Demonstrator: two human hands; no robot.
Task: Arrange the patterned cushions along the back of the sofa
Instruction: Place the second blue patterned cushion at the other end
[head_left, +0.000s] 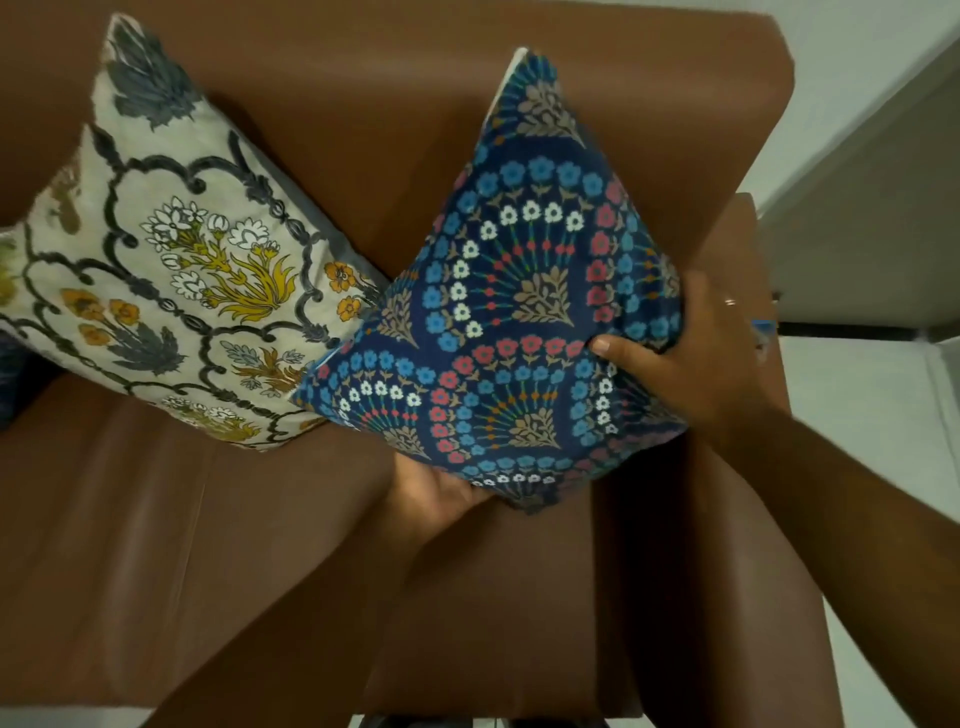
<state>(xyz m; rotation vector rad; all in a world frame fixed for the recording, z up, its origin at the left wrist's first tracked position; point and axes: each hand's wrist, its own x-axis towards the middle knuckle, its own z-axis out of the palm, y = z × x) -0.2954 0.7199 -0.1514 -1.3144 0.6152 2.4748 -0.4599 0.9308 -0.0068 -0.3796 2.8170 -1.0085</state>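
A navy cushion (511, 322) with blue, red and white flower fans stands tilted against the back of the brown sofa (363, 104), at its right end. My right hand (691, 358) grips its right edge, thumb on the front. My left hand (436, 493) holds its lower edge from underneath, mostly hidden by the cushion. A cream cushion (176, 260) with grey scallops and yellow flowers leans against the sofa back to the left, its corner touching the navy one.
The sofa's right armrest (748, 249) is just behind my right hand. Brown seat cushions (156, 545) spread below. A dark object (13, 374) peeks in at the far left edge. White floor and wall (883, 156) lie to the right.
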